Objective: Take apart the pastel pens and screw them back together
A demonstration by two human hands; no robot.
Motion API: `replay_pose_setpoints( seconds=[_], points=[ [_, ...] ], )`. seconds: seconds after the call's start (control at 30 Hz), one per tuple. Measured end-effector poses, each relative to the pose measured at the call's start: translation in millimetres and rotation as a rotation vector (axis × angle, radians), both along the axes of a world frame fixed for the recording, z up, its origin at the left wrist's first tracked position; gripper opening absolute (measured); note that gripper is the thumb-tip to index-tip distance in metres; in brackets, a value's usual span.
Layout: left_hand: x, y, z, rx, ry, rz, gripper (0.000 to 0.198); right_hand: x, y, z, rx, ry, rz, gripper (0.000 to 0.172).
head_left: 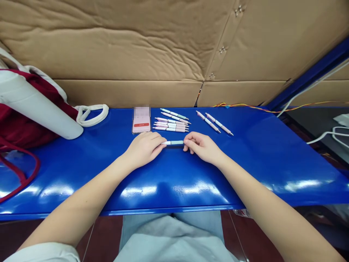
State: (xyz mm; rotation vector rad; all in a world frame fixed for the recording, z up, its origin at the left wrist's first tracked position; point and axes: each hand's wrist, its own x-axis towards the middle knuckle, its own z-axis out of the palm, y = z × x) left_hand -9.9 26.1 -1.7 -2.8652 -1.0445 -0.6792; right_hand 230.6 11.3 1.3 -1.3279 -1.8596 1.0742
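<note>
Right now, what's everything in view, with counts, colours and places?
Held pen: one, white-green, between hands
Pen group: about six, pastel, behind it
Pen pair: two, white-pink, right of group
Phone: one, pinkish, left of group
Table: one, blue, beneath
Cylinder: one, white, left
Bag: one, dark red, left
Loop: one, white, left
Cardboard: several panels, brown, behind
Wires: several, multicoloured, right
Clothing: uncounted, pale, lap
Left hand: one, bare, pen's left end
Right hand: one, bare, right end

One view (head-worn) looks forward and down over the table (174, 169).
</note>
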Motion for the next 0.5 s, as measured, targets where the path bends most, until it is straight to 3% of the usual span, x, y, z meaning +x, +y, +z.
replay_pose_setpoints(
  seconds=[0.1,0.2,0.3,0.4,0.5],
  points=[
    [0.3,-0.5,1.5,0.009,0.003,0.005,0.026,0.2,-0.9,1.6,0.047,-0.090,0.026,0.030],
    [0.1,-0.4,2.5,0.017,-0.002,0.010,0.026,2.4,0.0,1.0,0.015,-0.002,0.032,0.021],
    [0.0,0.1,2.1,0.022,0.000,0.007,0.027,4.0,1.0,-0.2,0.004,0.078,0.038,0.025],
    [0.1,0.3,1.4,0.021,0.004,0.003,0.028,3.1,0.6,-0.3,0.024,0.011,0.053,0.010],
    [0.2,0.1,1.0,0.025,-0.003,0.004,0.028,1.7,-0.4,0.2,0.034,-0.087,0.063,0.013]
  ],
)
